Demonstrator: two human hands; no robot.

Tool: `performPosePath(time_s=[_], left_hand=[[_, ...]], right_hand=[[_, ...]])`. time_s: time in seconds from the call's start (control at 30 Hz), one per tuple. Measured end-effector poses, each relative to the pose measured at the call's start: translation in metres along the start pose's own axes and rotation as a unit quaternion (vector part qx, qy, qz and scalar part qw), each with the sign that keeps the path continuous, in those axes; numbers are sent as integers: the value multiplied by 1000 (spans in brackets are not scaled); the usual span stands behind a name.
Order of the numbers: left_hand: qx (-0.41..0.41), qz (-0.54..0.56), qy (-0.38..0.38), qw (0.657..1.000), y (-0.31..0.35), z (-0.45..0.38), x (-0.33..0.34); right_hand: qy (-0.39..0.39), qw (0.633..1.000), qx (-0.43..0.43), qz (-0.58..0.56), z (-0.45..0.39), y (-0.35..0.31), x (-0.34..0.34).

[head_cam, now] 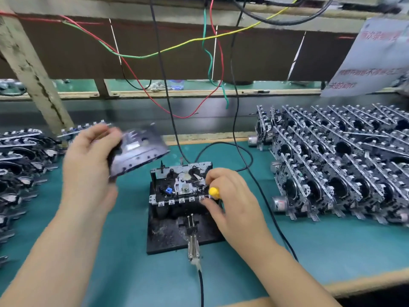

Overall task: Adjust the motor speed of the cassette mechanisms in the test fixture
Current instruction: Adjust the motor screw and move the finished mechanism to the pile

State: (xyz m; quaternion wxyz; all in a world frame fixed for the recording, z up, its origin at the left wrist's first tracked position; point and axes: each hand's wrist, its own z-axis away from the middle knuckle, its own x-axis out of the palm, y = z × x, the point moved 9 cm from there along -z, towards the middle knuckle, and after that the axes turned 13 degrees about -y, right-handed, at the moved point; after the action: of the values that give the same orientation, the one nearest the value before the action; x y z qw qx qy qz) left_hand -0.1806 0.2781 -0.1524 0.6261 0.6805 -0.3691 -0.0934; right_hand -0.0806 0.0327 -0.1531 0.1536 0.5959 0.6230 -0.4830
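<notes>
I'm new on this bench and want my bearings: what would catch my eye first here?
At centre, a cassette mechanism sits in the black test fixture. The right hand holds a yellow-handled screwdriver at it, the left hand lifts a cassette. Stacked mechanisms fill the right.

The left hand [88, 165] is raised at about 10 o'clock, back toward the camera, its fingers and thumb curled round something blurred. The right hand [232, 202] sits lower, near 3 o'clock of centre, fingers curled down in a grip. Both bare forearms reach in from 7 and 5 o'clock.
</notes>
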Motion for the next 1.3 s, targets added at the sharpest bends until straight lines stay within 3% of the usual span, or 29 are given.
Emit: performPosePath(time_s=[0.1,0.2,0.33,0.5,0.6,0.8,1.1,1.3], left_hand=[[-80,-81,57,992,-30,14,-49],[-151,-154,39,976,-65,29,-84],[-124,-307,-25,943,-64,46,-95],[-79,-482,-92,868,-52,56,-84],[-50,-485,-112,866,-50,64,-80],[-79,-474,-82,873,-53,68,-83],[-74,-468,-79,877,-50,73,-79],[-74,-474,-67,875,-45,76,-76]], right_hand=[[-55,998,-20,17,-7,-4,-3],[-114,993,-26,15,-19,-7,-8],[-127,990,-3,-57,-48,-9,-32],[-85,967,153,-186,-72,36,-80],[-62,944,262,-193,-70,84,-106],[-97,920,380,-21,-62,139,-113],[-100,914,364,150,-68,151,-94],[-88,921,354,137,-74,152,-94]])
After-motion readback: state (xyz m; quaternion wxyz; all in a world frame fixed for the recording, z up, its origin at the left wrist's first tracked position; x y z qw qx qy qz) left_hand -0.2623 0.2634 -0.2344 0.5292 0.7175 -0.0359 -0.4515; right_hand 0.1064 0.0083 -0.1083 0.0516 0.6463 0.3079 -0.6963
